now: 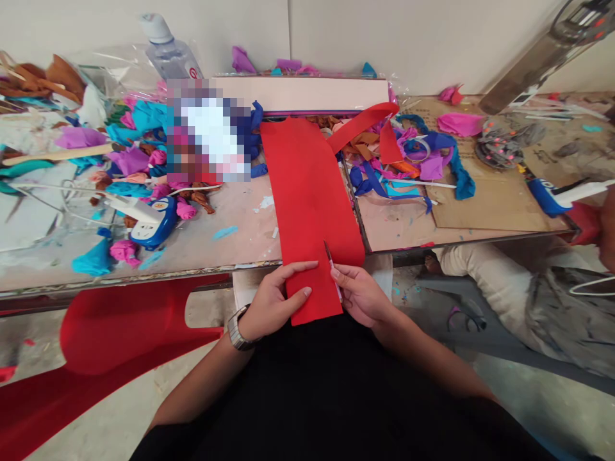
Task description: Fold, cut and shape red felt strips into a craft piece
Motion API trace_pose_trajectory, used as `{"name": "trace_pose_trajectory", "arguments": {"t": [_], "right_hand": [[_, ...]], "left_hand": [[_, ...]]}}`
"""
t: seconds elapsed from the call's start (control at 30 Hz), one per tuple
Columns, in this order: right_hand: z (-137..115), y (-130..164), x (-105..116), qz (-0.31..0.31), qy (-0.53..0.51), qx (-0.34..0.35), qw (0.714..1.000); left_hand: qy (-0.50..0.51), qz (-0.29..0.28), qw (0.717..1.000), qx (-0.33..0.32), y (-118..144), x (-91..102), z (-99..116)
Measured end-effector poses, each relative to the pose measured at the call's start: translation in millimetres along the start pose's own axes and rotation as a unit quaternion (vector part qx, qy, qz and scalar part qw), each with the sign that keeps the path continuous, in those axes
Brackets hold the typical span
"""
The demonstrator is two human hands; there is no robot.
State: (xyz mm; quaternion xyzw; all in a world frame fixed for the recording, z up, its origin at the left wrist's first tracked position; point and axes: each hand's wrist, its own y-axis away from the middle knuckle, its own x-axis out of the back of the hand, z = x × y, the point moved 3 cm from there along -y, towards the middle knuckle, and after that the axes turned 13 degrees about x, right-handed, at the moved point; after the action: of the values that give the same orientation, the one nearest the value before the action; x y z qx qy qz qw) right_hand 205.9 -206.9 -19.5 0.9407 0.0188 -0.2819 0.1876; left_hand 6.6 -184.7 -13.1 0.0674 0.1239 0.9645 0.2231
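A long red sheet (307, 192) lies over the worktable edge and hangs toward my lap. My left hand (273, 301), with a watch on the wrist, pinches the near end of this sheet, thumb on top. My right hand (360, 294) grips small scissors (331, 266) whose blades are inside a cut running up the sheet from its near edge. A narrow red strip (365, 121) curls off the sheet's far right corner.
The worktable (216, 237) holds piles of coloured paper scraps, a water bottle (166, 51), a blue-white glue gun (148, 224), a long pale box (307, 93) and a cardboard sheet (485, 198). More red sheet (120, 326) hangs at lower left. Another person's legs (504, 282) are under the table at right.
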Motion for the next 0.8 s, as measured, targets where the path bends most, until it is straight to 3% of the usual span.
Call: {"name": "trace_pose_trajectory", "arguments": {"t": [0.8], "right_hand": [[0.9, 4.0, -0.1, -0.009, -0.014, 0.005, 1.000]], "left_hand": [[0.007, -0.003, 1.000, 0.004, -0.4, -0.5, -2.7]]}}
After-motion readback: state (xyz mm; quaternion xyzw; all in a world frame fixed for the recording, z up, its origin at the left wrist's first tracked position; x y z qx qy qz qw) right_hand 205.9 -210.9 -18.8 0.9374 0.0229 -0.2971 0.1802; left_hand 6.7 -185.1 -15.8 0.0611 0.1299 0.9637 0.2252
